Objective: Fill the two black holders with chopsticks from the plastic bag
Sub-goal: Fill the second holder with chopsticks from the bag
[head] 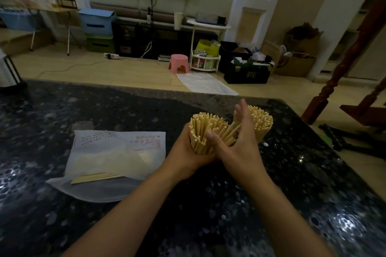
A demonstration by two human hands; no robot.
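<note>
Two thick bundles of pale wooden chopsticks stand upright on the dark speckled table (87, 108). My left hand (184, 152) grips the left bundle (203, 129) around its lower part. My right hand (240, 146) is between the bundles with straight fingers pointing up against the right bundle (262, 123), and its thumb rests on the left one. The black holders are hidden behind my hands and the sticks. A flat translucent plastic bag (117, 152) with red print lies to the left, with a few chopsticks (96, 178) at its near end.
The table's far edge runs just beyond the bundles. Past it on the floor are a pink stool (178, 63), a white plastic sheet (205, 83) and black crates (247, 71). A dark wooden post (342, 64) rises at the right.
</note>
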